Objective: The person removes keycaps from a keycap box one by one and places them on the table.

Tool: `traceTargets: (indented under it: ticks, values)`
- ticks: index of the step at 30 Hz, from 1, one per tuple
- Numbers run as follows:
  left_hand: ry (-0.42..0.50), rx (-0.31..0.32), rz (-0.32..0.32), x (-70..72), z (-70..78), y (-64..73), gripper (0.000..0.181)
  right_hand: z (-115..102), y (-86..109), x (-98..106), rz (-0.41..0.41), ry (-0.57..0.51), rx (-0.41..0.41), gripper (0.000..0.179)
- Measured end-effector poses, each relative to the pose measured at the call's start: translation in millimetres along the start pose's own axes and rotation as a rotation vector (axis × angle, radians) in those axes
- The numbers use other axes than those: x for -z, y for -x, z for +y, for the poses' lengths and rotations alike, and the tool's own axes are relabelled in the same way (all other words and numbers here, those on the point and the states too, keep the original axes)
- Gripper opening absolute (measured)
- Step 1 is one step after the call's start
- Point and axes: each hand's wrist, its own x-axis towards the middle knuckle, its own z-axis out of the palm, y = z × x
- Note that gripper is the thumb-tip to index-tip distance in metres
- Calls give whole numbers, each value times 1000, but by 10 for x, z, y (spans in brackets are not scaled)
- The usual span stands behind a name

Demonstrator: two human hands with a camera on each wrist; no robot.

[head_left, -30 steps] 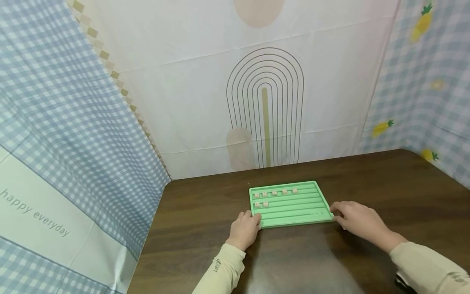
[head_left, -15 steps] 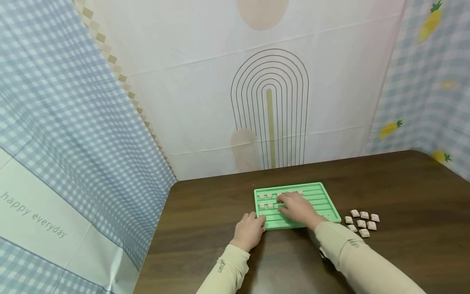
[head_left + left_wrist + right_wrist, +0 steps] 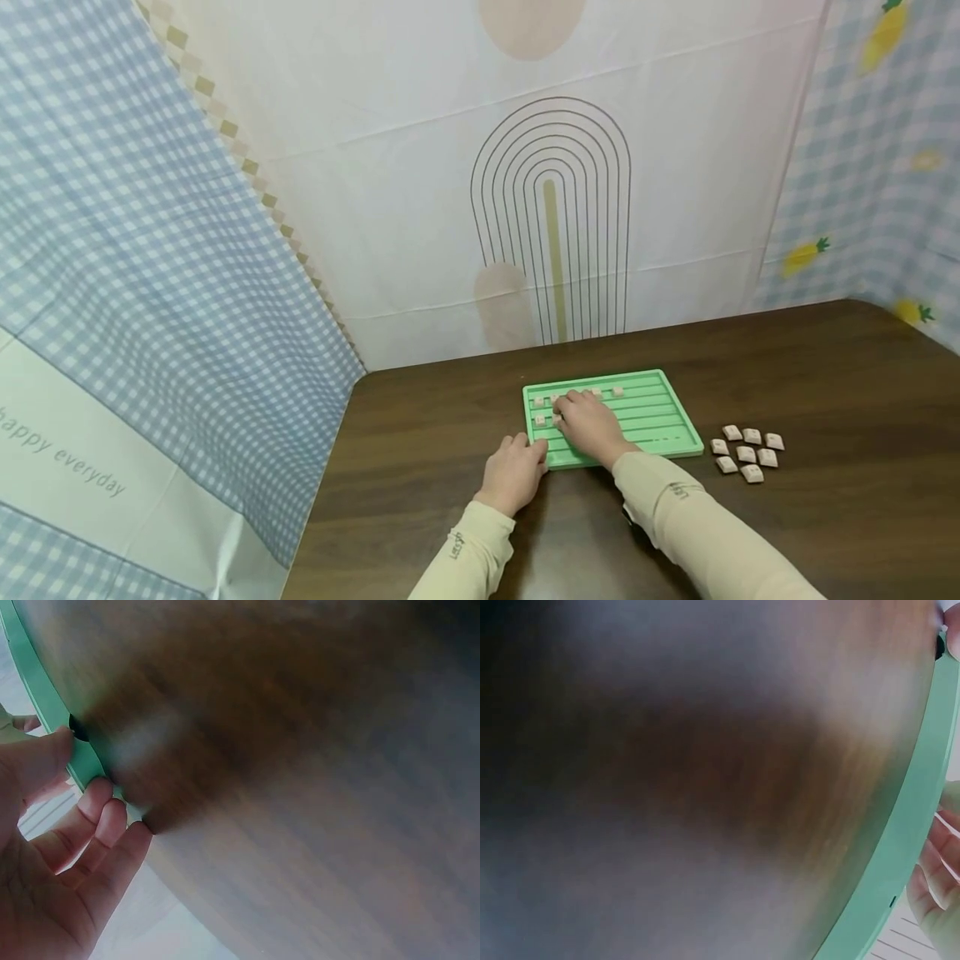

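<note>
A light green ridged tray [image 3: 630, 421] lies on the brown table, with small cream keycaps [image 3: 540, 420] standing in its two back rows. My left hand [image 3: 513, 473] grips the tray's near left corner; in the left wrist view its thumb [image 3: 61, 746] lies on the green rim and the fingers bend round the corner. Over the tray's left half, my right hand [image 3: 590, 427] reaches down with bent fingers, their tips right at a keycap in the second row. It covers part of the back row. The right wrist view shows its fingers [image 3: 937, 862] beyond the tray's edge.
Several loose keycaps [image 3: 746, 454] lie in a cluster on the table [image 3: 840, 392] to the right of the tray. A white patterned cloth [image 3: 390, 217] hangs behind the table, and blue checked cloth [image 3: 187, 275] hangs at the left.
My right hand has gone from the tray's near right corner to over its left half, uncovering the loose keycaps, then slightly further left. My left hand stays at the near left corner.
</note>
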Motion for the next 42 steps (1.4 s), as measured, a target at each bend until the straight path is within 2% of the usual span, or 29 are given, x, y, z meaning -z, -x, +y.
traceTargets:
  ticks: [11,18,23,26,32,34,37,42]
  values:
    - [13,-1,-11,-10,56,-4,13,56,39,32,-10,-2,-8,14]
    - [44,16,-14,-25,49,16,14,258,191,274,-59,-28,11,8]
    - [57,19,-14,-22,15,10,13,560,467,604,-30,14,58,14]
    - [52,20,-25,-6,-6,10,13,762,675,812,-24,35,46,15]
    - [53,17,-30,10,-18,6,12,1139,1131,1122,-80,17,-82,13]
    - [57,16,-34,10,-15,5,11,1250,1287,1163,-96,35,-114,14]
    - [59,13,-36,7,-9,5,11,1389,1496,1162,-103,83,-120,16]
    - [61,5,-29,2,-2,4,12,1509,1720,1098,-117,115,-128,13]
